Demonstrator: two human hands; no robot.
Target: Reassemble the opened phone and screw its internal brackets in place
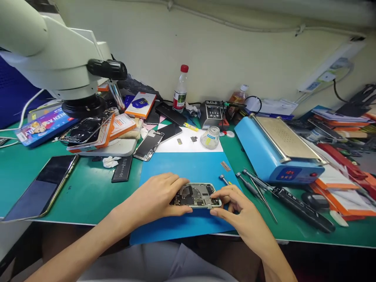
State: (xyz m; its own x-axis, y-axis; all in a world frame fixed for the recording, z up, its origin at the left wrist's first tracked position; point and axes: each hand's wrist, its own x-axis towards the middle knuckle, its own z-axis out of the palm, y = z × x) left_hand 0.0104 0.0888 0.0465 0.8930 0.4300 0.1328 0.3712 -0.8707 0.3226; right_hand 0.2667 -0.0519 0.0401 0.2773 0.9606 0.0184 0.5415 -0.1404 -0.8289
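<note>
An opened smartphone (196, 196), its inner parts exposed, lies level over the blue mat (173, 166). My left hand (154, 196) wraps round its left end, fingers along the far edge and thumb along the near edge. At the opposite end, my right hand (239, 205) has its index fingertip on the inside parts and its thumb against the near edge. Just beyond the right fingers sit a small screwdriver (225, 179) and a little metal strip (225, 166). Up and left of the mat are a detached phone screen (149, 144) and a black battery (122, 169).
A microscope (64, 66) overhangs the left side above boxes and a large phone (42, 186). To the right stand a blue heating plate (264, 150), tweezers (266, 203) and a black pen-shaped tool (304, 209). A glass jar (210, 139) and a bottle (179, 94) stand behind.
</note>
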